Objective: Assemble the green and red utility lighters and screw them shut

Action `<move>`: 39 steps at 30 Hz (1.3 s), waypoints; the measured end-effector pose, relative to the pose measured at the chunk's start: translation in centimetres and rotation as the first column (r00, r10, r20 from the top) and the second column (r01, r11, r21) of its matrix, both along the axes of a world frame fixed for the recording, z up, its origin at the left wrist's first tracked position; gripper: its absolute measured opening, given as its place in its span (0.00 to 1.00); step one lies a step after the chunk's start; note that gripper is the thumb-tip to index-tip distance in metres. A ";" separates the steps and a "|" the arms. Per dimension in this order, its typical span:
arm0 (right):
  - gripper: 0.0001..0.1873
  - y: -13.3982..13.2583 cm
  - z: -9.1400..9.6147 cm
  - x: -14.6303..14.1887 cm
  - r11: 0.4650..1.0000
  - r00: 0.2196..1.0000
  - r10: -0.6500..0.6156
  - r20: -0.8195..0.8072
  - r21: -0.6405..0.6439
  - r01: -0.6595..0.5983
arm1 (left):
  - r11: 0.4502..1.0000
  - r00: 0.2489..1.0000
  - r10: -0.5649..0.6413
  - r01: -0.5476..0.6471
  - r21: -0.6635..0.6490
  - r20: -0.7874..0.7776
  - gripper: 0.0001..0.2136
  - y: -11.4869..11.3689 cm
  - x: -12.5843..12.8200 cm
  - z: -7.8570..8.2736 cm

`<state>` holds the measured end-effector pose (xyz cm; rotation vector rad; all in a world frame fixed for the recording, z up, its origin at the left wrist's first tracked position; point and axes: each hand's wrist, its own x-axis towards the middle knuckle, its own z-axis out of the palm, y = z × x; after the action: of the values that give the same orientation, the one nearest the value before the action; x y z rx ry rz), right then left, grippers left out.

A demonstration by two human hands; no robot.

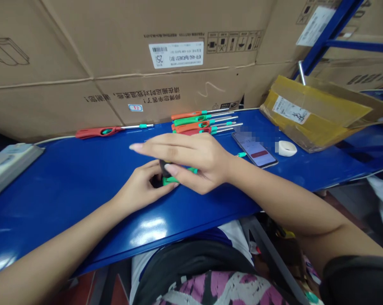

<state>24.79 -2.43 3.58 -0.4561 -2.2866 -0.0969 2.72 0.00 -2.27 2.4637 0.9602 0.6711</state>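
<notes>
My left hand (142, 186) rests on the blue table with its fingers closed around a green long-necked lighter (170, 181). Most of that lighter lies hidden behind my hands. Over it is my right hand (199, 159), its thumb bent against a short black tool handle (164, 168) with a bit of yellow at the top, perhaps a screwdriver. Its working end cannot be made out. Behind my hands lie several more long-necked lighters (188, 126) in orange, green and red, side by side with metal necks pointing right. A single red lighter (99, 132) lies farther left.
A phone (258, 150) lies right of my right hand, beside a small white oval object (287, 148). An open, yellow-taped carton (315, 110) stands at the back right. Large cardboard boxes (121, 46) wall off the rear. A white power strip (15, 163) sits at the left edge.
</notes>
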 end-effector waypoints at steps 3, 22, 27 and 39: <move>0.22 0.0 0.3 0.0 0.994 0.999 0.018 -0.037 -0.109 -0.022 | 0.999 1.000 -0.009 0.008 0.035 0.013 0.14 0.0 -0.1 -0.3; 0.23 0.7 -0.3 -0.4 0.980 0.991 -0.057 -0.123 -0.197 0.032 | 1.000 1.000 -0.015 0.015 0.025 0.017 0.11 -0.2 -0.1 -0.1; 0.19 0.3 -0.1 -0.9 0.975 0.988 -0.005 -0.154 -0.222 -0.030 | 0.999 1.000 0.006 -0.007 0.034 0.019 0.12 -0.3 -0.1 -0.3; 0.15 -0.2 0.3 -1.3 0.977 0.986 -0.035 -0.161 -0.212 0.000 | 1.000 0.999 0.003 -0.005 0.028 0.045 0.13 -0.5 -0.1 -0.4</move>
<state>23.52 -2.63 3.86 -0.5726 -2.1391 0.1716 2.60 -0.45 -2.65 2.4605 0.9451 0.7428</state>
